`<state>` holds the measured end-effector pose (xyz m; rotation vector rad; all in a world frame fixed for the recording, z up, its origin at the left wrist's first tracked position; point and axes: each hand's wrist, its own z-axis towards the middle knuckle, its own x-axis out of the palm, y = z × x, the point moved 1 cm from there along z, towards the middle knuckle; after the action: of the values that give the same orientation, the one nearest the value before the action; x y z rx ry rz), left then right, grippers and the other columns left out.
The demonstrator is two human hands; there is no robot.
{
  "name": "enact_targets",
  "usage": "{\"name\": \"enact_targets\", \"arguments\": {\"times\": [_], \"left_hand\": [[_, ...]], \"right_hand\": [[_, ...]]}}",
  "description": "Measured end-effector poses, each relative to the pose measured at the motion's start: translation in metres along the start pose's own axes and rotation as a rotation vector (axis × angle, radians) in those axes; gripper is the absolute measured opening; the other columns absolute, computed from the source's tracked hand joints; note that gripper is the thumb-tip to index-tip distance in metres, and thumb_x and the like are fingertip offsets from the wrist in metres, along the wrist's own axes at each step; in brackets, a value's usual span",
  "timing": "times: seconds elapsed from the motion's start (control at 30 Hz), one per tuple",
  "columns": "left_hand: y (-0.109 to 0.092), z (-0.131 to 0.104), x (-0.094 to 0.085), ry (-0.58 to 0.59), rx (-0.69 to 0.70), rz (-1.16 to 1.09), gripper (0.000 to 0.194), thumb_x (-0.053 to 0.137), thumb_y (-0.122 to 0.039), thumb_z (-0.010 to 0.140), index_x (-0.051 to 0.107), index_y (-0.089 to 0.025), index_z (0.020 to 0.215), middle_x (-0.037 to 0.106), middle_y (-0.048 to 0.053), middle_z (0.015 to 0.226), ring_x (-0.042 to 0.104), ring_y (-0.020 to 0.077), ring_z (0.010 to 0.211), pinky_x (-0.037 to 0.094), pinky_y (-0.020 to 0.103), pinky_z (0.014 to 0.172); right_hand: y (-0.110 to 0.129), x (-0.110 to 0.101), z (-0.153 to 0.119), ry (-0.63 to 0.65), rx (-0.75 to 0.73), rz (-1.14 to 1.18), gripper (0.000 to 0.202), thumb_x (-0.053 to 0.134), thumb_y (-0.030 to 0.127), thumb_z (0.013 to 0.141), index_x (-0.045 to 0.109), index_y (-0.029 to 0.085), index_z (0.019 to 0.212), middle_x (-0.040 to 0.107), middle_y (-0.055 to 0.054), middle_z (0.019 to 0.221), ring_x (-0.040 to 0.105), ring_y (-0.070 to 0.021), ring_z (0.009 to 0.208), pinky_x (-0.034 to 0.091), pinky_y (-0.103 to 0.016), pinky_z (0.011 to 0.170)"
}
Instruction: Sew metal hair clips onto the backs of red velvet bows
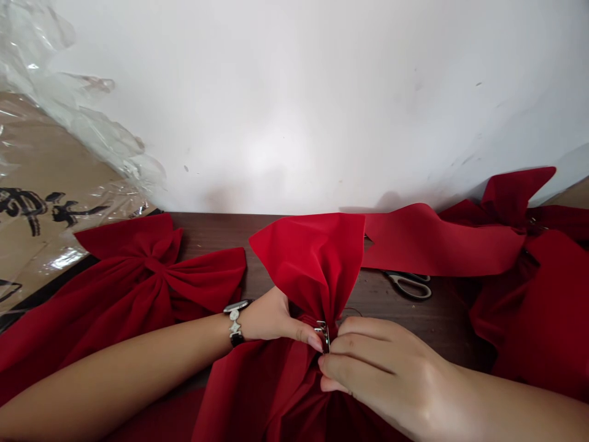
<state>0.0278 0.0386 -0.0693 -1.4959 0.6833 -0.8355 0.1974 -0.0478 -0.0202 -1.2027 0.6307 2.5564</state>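
Note:
A red fabric bow [317, 264] stands gathered at its middle in front of me. My left hand [276, 319] grips the gathered cloth, its thumb lying by a silver metal clip [323, 334] at the bow's centre; its other fingers are behind the fabric. From the right, my right hand [381, 362] is closed with its fingertips pinched at the lower end of the clip. How far the clip is fastened cannot be made out. A watch [237, 306] with a decorated band is on my left wrist.
Another red bow [156, 267] lies on the dark wooden table [209, 230] at left. A red ribbon strip [437, 242] partly covers scissors [411, 285]. More red bows [538, 294] pile up at right. A plastic-wrapped carton [50, 159] stands at left, a white wall [294, 110] behind.

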Motion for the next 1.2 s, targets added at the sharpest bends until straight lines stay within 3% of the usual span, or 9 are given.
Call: {"name": "enact_targets", "arguments": {"times": [0.27, 0.57, 0.77, 1.2], "left_hand": [[-0.0032, 0.0004, 0.0007, 0.023, 0.019, 0.059, 0.041, 0.088, -0.036, 0.052, 0.070, -0.011, 0.079, 0.071, 0.004, 0.078, 0.063, 0.0225, 0.092, 0.044, 0.039, 0.099], [-0.0040, 0.0003, 0.0023, 0.024, 0.017, 0.014, 0.038, 0.088, -0.035, 0.053, 0.067, -0.012, 0.075, 0.068, 0.002, 0.074, 0.062, 0.0193, 0.084, 0.048, 0.035, 0.091], [-0.0037, -0.0004, 0.0022, 0.006, 0.024, 0.032, 0.041, 0.088, -0.036, 0.053, 0.069, -0.011, 0.080, 0.070, 0.003, 0.078, 0.061, 0.0162, 0.074, 0.049, 0.034, 0.088], [-0.0026, 0.0000, 0.0004, -0.003, 0.006, 0.040, 0.043, 0.088, -0.034, 0.052, 0.068, -0.011, 0.083, 0.070, 0.002, 0.079, 0.062, 0.0155, 0.073, 0.050, 0.033, 0.086]], "right_hand": [[-0.0009, 0.0002, 0.0010, 0.026, 0.006, -0.013, 0.027, 0.048, 0.013, 0.095, 0.064, 0.011, 0.073, 0.059, -0.004, 0.064, 0.052, -0.0130, 0.063, 0.048, -0.025, 0.066], [-0.0003, 0.0017, -0.0025, 0.050, -0.034, -0.047, 0.026, 0.048, 0.008, 0.093, 0.066, 0.010, 0.075, 0.062, -0.006, 0.071, 0.052, -0.0147, 0.067, 0.050, -0.027, 0.070], [0.0009, 0.0012, -0.0016, 0.039, -0.043, -0.037, 0.023, 0.049, 0.009, 0.093, 0.068, 0.008, 0.080, 0.062, -0.006, 0.069, 0.052, -0.0150, 0.065, 0.049, -0.027, 0.062], [0.0002, 0.0014, -0.0028, 0.044, -0.034, -0.040, 0.026, 0.046, 0.007, 0.094, 0.069, 0.009, 0.082, 0.062, -0.006, 0.068, 0.052, -0.0146, 0.064, 0.048, -0.027, 0.062]]}}
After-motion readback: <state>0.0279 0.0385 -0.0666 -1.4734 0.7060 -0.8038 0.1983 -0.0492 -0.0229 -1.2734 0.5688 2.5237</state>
